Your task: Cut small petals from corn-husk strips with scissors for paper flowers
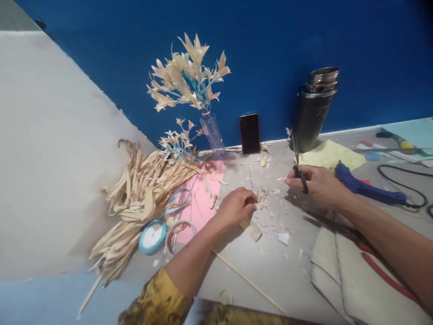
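My right hand (320, 183) grips a pair of scissors (296, 162), its blades pointing up and away from me. Over the table's middle, my left hand (237, 205) has its fingers curled together; whatever they may hold is hidden. Just below that hand lies a pale piece of dried husk (252, 229). Small husk scraps (264, 196) are scattered between my two hands. To the left, a bundle of dried husks (135, 198) leans by the wall. Husk flowers on blue stems (189, 74) stand in a clear bottle (212, 131), with smaller flowers (181, 140) beside it.
A phone (250, 133) and dark flask (313, 110) stand against the blue wall. At right are a blue glue gun (370, 186), yellow paper (333, 154) and a cloth (333, 266). Pink paper (199, 194), a ribbon spool (153, 237) and a thin stick (248, 282) lie left and front.
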`<action>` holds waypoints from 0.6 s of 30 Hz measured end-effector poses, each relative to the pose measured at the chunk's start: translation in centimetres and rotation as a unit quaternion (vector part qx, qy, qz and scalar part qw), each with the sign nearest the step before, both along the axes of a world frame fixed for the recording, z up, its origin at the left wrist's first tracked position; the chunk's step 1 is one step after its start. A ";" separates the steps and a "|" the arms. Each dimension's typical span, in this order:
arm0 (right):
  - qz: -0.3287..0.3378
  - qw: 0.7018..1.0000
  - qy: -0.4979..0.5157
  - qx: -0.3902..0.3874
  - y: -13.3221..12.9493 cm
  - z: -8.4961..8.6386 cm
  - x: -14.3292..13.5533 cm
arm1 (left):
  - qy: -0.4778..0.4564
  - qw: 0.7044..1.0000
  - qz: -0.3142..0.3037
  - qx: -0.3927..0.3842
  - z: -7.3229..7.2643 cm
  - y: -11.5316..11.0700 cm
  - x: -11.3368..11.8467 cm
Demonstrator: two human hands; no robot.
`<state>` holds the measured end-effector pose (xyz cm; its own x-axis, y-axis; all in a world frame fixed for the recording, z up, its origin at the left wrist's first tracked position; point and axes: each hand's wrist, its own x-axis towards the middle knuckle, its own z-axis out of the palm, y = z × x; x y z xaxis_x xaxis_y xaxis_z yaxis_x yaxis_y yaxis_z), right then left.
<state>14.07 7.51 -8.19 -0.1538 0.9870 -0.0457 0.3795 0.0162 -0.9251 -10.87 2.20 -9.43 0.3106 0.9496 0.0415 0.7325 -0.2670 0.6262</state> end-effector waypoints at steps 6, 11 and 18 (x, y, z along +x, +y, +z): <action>0.017 1.000 -0.011 0.010 0.0 -0.5 0.0 | 0.057 0.998 0.005 0.013 -0.2 -0.5 0.8; 0.029 0.999 0.002 -0.013 -0.1 -0.8 -0.2 | -0.051 0.998 0.033 -0.002 -0.2 -0.2 0.8; 0.069 0.990 0.097 -0.070 -2.9 1.3 -2.3 | -0.360 0.904 0.052 -0.225 0.8 -0.7 1.4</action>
<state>11.77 4.61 -6.86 -0.3057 0.9421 -0.1377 0.1974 -0.0788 -0.9771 -9.47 1.47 -8.64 0.2654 0.9431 -0.2002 0.0986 0.1800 0.9787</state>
